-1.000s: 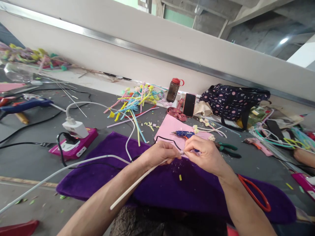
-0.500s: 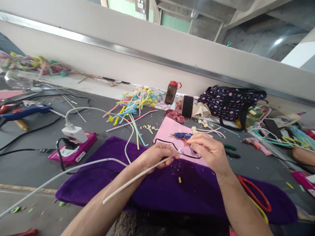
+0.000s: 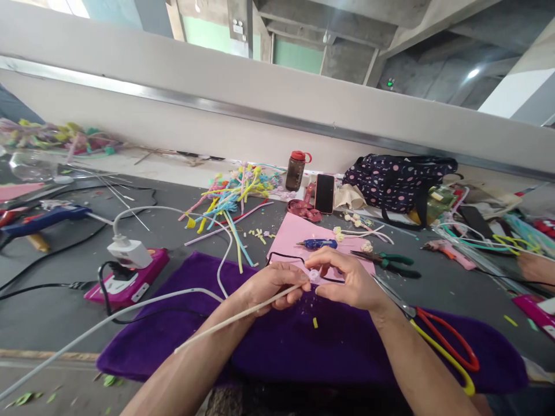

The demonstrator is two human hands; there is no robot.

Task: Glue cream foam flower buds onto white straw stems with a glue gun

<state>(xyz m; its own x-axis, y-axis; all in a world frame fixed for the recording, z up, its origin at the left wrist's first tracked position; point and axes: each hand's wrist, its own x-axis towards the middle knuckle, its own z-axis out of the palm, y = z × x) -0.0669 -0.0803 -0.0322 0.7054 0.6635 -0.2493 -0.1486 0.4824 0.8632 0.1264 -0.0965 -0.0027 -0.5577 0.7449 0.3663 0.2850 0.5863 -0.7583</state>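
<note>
My left hand (image 3: 277,287) pinches a thin cream-coloured stem (image 3: 225,323), which slants back over my left forearm. A small pale lilac flower-like piece (image 3: 314,276) sits at the stem's tip. My right hand (image 3: 347,277) curves around that piece from the right, thumb and forefinger apart; whether a fingertip touches it I cannot tell. Just beyond the hands, a blue tool with a thin metal tip (image 3: 318,244) rests on a pink sheet (image 3: 284,237). Under my hands lies a purple cloth (image 3: 269,346), with a small yellow scrap (image 3: 315,323) on it.
Green-handled pliers (image 3: 390,263) and red-and-yellow-handled scissors (image 3: 446,341) lie right. Behind are fuzzy coloured stems (image 3: 238,193), a bottle (image 3: 295,170), a phone (image 3: 324,193) and a patterned bag (image 3: 394,179). A magenta power strip (image 3: 150,271) with cables is left. Another person's hand (image 3: 535,268) shows far right.
My right hand has moved down and left, away from the blue tool and around the lilac piece. Its pinched fingers have spread. The pliers and scissors are now more visible.
</note>
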